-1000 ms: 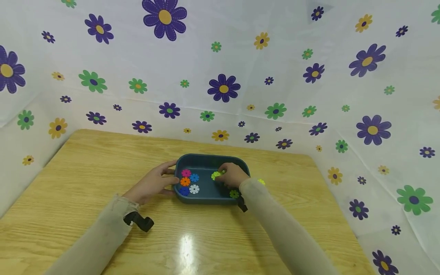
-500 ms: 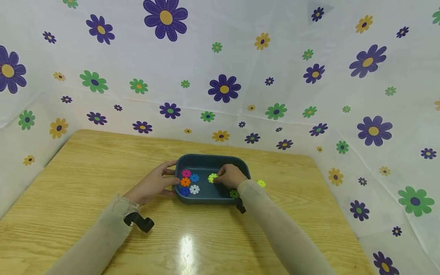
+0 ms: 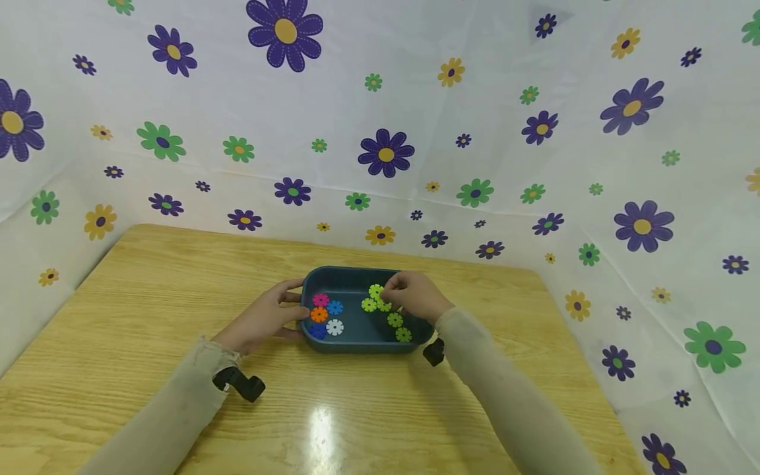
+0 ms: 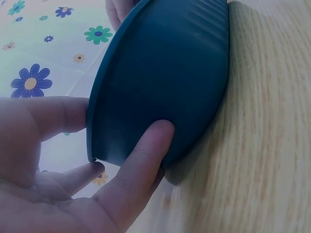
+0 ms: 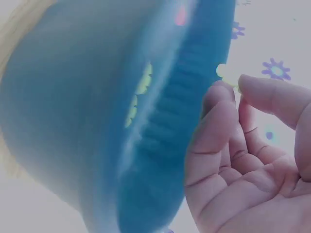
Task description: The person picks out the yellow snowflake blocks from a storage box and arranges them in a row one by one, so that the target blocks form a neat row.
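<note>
A yellow disc [image 5: 221, 71] is pinched by the right hand [image 3: 417, 295] over the tray [image 3: 362, 348], aligned lengthwise with the worktop [image 3: 154, 290]'s far edge, its left end touched by the left hand [image 3: 258, 320], fingers spread.

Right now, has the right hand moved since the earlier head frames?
Yes: judged against the table, the right hand has shifted rightward and higher in the head view.

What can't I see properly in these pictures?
Head view: part of one yellow disc, behind the right hand.
Head view: the sleeves, cut off by the bottom edge.
Left wrist view: the inside of the tray, hidden by its own side.
Right wrist view: a pink patch, too blurred to name.
</note>
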### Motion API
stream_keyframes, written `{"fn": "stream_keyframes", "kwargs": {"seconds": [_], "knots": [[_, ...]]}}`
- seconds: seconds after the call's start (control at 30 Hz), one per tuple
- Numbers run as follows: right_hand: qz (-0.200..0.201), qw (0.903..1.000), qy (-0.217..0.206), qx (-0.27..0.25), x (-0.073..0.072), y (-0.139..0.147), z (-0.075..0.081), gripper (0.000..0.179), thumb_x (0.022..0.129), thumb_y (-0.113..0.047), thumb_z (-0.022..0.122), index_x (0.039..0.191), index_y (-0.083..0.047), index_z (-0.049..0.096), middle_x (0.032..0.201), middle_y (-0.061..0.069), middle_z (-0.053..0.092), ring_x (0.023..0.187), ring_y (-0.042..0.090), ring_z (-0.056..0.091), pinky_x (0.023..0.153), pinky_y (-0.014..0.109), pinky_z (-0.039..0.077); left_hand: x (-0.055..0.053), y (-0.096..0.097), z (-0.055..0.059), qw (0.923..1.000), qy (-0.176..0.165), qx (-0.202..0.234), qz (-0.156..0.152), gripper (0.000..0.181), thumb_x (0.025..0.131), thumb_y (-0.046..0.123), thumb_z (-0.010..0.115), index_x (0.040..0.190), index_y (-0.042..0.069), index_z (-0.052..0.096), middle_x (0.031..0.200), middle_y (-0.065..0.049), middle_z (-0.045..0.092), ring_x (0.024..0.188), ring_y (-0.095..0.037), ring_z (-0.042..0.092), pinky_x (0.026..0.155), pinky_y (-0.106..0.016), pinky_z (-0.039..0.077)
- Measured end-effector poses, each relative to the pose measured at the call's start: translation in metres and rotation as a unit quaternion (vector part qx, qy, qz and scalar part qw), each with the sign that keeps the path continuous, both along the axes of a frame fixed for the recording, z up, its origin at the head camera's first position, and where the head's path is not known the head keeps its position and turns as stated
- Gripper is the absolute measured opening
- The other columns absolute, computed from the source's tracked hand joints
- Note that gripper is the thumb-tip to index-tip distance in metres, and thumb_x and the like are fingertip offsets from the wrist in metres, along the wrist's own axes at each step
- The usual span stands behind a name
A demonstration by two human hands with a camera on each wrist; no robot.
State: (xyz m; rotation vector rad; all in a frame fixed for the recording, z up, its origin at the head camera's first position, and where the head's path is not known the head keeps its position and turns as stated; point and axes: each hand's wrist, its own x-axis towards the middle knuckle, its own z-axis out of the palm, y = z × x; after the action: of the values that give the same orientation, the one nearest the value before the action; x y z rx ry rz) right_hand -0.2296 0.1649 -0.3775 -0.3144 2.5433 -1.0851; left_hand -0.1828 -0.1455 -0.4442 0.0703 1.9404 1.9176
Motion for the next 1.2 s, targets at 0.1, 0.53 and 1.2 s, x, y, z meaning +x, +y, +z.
{"fn": "stream_keyframes", "kwargs": {"seconds": [0.1,0.53,1.2], "knots": [[-0.002,0.9995,-0.011,-0.029,0.001,0.018,0.009,0.016,0.102,-0.022,0.066,0.102,-0.005,0.068,0.102,0.018,0.069,0.093,0.040,0.065,0.078,0.045,0.059,0.000,0.000,0.000,1.0000,0.000,0.002,-0.001,0.071,0.102,0.006,0.063,0.163,0.012,0.027,0.151,-0.029,0.037,0.120,-0.042,0.062,0.087,-0.049,0.063],[-0.108,0.9934,-0.020,-0.034,-0.002,0.127,0.002,0.019,0.104,-0.016,0.061,0.109,0.002,0.063,0.106,0.012,0.068,0.097,0.033,0.067,0.081,0.032,0.062,0.002,-0.001,0.000,0.9999,0.012,-0.008,-0.002,0.073,0.102,0.007,0.063,0.163,0.010,0.025,0.151,-0.030,0.037,0.122,-0.043,0.060,0.089,-0.049,0.062],[-0.187,0.9813,-0.040,0.017,-0.007,0.173,-0.059,0.014,0.100,-0.012,0.065,0.101,0.002,0.069,0.096,0.009,0.068,0.081,0.018,0.062,0.071,0.028,0.060,0.003,0.000,-0.001,0.9998,0.016,-0.008,-0.007,0.071,0.102,0.007,0.063,0.163,0.011,0.027,0.150,-0.029,0.036,0.122,-0.044,0.059,0.090,-0.049,0.062]]}}
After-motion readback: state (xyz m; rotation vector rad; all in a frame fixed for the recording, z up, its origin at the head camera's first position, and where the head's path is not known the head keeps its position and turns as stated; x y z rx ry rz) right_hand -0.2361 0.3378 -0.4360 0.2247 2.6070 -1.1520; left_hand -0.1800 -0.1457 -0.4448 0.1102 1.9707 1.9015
